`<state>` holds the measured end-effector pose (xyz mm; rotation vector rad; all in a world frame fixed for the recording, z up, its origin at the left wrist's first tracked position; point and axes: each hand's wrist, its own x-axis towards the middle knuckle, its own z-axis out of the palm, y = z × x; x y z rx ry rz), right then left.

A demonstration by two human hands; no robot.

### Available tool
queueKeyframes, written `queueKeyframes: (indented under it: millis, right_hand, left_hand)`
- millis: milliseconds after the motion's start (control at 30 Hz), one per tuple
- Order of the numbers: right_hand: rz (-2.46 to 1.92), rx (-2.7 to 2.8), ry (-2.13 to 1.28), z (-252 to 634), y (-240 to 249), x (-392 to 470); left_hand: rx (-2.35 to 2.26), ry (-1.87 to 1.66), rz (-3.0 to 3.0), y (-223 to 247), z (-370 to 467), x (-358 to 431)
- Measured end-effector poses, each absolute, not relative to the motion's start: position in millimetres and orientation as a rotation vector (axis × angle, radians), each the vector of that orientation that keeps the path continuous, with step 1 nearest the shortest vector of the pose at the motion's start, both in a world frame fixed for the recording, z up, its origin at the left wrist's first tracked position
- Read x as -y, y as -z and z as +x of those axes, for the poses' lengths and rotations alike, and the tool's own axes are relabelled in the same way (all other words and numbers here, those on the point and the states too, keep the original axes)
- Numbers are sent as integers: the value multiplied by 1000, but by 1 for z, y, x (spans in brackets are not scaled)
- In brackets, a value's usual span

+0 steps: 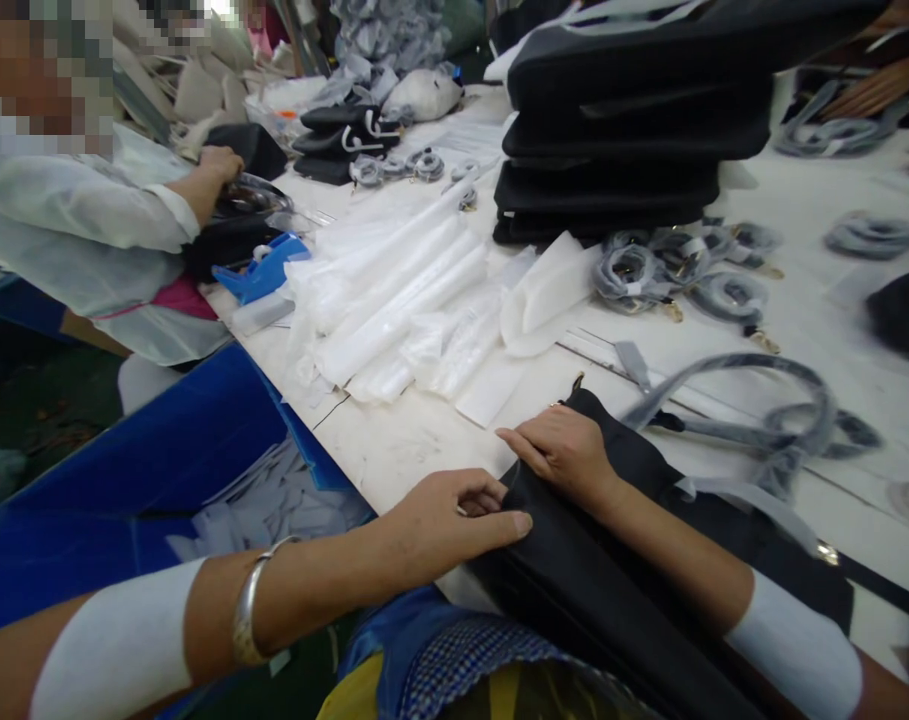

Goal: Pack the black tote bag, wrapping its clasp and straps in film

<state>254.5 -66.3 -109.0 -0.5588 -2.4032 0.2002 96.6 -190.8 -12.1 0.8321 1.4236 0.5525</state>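
A black bag [589, 590] lies at the table's front edge, slanting down toward my lap. My left hand [454, 515] pinches its near corner, thumb on the face and fingers curled at the edge. Just beyond, my right hand [563, 450] is closed over the bag's upper edge; what lies under its fingers is hidden. A small zipper pull [578, 382] sticks up past the right hand. Behind my right forearm lies a plastic-wrapped handle [754, 370], looped beside the bag. A strip of clear wrap [754, 508] rests across the black material.
Clear plastic bags [416, 300] spread across the white table [386, 450]. Stacked black bags [619, 120] rise behind them, with wrapped coiled straps [634, 270] alongside. A blue tape dispenser [263, 268] is near a co-worker's sleeve [116, 200]. A blue bin [124, 440] holding scraps stands below left.
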Motion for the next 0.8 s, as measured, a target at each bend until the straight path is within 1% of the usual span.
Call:
queueKeyframes:
  millis: [133,233,367,467,533,600,800]
  right_hand:
    - [-521,2435,-157,250,113,71]
    - [-556,2426,-198,251,113,70]
    - [-623,2439,-506,257,100,62]
    - [-380,2526,-757,261,83,57]
    - [-235,2572,-824,262,75,58]
    - [-198,2585,-803,262,72,61]
    - [-259,2475,-506,254,90,67]
  left_hand:
    - [-1377,-634,541,19,99,189]
    - [-1388,-615,448,26,98,186]
    - [-1357,-550,420,24,95,184]
    - [-1300,-659,435,20,95,187]
    - [-1294,-755,460,19,97,192]
    - [-1314,-829,503,20,99,197]
    - [-1350,-945,549,23,102,204]
